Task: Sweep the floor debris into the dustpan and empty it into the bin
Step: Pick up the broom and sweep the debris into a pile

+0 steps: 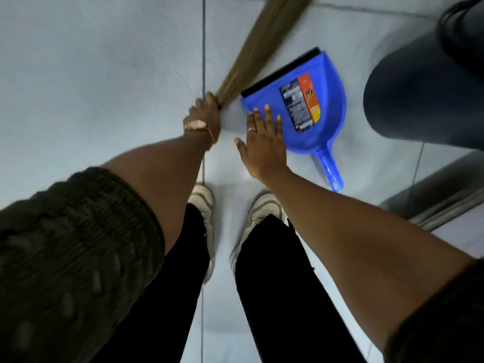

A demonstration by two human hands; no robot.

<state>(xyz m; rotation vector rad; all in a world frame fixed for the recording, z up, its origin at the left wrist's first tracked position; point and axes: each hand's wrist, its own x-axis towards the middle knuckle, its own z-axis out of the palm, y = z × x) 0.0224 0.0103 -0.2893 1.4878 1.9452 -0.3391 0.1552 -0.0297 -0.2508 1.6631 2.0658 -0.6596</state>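
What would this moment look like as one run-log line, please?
left hand: grips broom | right hand: open above dustpan | dustpan: on floor | bin: beside dustpan

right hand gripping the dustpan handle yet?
No. The right hand is open with fingers spread over the dustpan pan's near edge, while the handle lies free on the floor.

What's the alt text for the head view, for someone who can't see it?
Looking down, the left hand grips a straw broom while the open right hand reaches over a blue dustpan lying on the tiled floor. A dark bin stands to the right, beside the pan.
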